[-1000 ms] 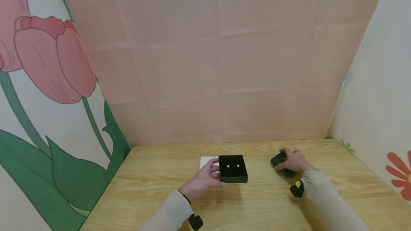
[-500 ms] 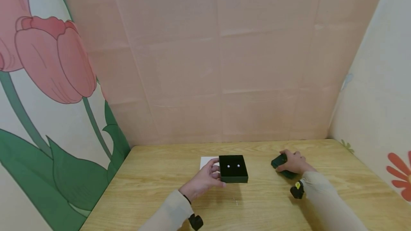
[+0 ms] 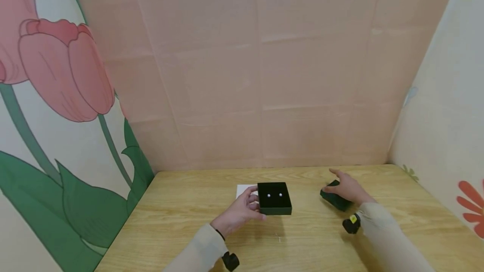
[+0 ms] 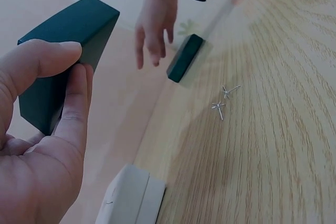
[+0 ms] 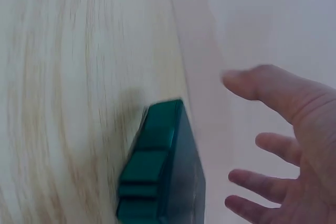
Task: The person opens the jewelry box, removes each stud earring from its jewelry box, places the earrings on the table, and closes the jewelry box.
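The left hand (image 3: pixel 237 213) grips the open dark green box (image 3: pixel 274 198) by its left side, thumb on the upper edge and fingers curled along the wall; the left wrist view shows the thumb and forefinger pressed flat against the box (image 4: pixel 63 66). The right hand (image 3: pixel 348 189) is spread, fingers straight and apart, held just above the dark green lid (image 3: pixel 333 196) and, as far as the right wrist view shows, not touching it (image 5: pixel 163 171).

Half a second ago the right hand lay on the lid with its fingers curled over it; now it has lifted off and opened, and the lid lies free on the table (image 3: pixel 189 230). The left hand and the box have not moved.

The box stands near the middle of the wooden table, square and low, with a black insert carrying two small white studs (image 3: pixel 274 195). A white card (image 3: pixel 243 190) lies flat under its far left corner, partly behind the left hand. The lid lies well to the right of the box, its rim showing as a stepped green edge. Two tiny metal pieces (image 4: pixel 223 100) lie on the wood in front of the box.
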The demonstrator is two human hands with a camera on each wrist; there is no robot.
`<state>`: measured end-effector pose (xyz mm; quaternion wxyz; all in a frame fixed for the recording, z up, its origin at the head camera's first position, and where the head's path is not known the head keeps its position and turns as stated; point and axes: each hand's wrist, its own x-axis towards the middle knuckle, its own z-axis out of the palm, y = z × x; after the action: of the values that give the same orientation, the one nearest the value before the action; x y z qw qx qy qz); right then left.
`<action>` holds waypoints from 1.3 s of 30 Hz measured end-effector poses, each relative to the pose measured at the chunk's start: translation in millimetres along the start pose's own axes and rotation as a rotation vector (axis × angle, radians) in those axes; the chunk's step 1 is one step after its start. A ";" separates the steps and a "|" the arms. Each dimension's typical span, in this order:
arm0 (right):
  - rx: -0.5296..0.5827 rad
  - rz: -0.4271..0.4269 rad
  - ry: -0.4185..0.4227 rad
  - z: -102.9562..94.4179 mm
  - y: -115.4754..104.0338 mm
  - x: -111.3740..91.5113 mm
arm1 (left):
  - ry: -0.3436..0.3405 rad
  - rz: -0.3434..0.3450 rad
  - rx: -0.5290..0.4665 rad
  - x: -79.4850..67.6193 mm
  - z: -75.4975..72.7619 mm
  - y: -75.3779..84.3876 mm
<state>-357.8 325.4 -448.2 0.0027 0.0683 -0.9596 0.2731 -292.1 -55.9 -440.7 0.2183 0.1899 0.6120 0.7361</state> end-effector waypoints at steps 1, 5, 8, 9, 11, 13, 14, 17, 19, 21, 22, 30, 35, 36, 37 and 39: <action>0.040 -0.001 0.003 0.1 -1.8 -0.1 | 0.002 -0.001 0.001 0.0 0.1 0.0; 0.144 0.001 0.041 1.4 -9.3 -0.8 | 0.007 -0.005 0.006 0.6 0.5 -0.6; 0.172 -0.007 0.098 3.3 -15.4 -2.5 | 0.007 -0.008 0.012 0.8 1.0 -0.4; 0.169 -0.015 0.117 3.9 -17.4 -3.3 | 0.006 -0.009 0.011 0.8 1.1 -0.2; 0.165 -0.029 0.143 5.2 -21.1 -4.7 | 0.000 -0.007 0.010 0.5 1.5 0.4; 0.157 -0.041 0.159 6.3 -24.8 -6.0 | -0.011 -0.001 0.010 0.5 2.5 1.2; 0.151 -0.047 0.164 6.9 -26.4 -6.4 | -0.015 0.000 0.012 0.5 3.1 1.5; 0.140 -0.065 0.159 9.2 -29.2 -6.9 | -0.024 0.005 0.032 1.4 6.6 1.9; 0.132 -0.065 0.153 11.0 -29.6 -6.7 | -0.029 -0.001 0.052 2.4 10.3 1.7; 0.133 -0.058 0.139 12.8 -29.0 -6.0 | -0.031 -0.010 0.071 3.7 14.5 0.6; 0.134 -0.052 0.132 13.7 -28.5 -5.7 | -0.039 -0.018 0.079 4.4 16.6 -0.2; 0.122 -0.036 0.116 17.3 -25.6 -2.3 | -0.068 -0.046 0.179 13.8 34.2 -11.6; 0.121 -0.043 0.119 18.0 -25.5 -1.9 | -0.038 -0.061 0.280 19.5 42.8 -21.9; 0.119 -0.045 0.120 18.2 -25.4 -1.9 | -0.026 -0.066 0.298 20.4 44.4 -23.8; 0.117 -0.047 0.121 18.4 -25.2 -2.0 | -0.014 -0.070 0.310 21.2 45.9 -25.5; 0.114 -0.049 0.125 18.6 -25.0 -2.1 | 0.007 -0.077 0.335 22.3 48.5 -28.4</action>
<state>-351.7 294.9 -451.0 0.0655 0.0745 -0.9385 0.3306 -281.6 0.5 -459.6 0.2094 0.1975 0.7335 0.6157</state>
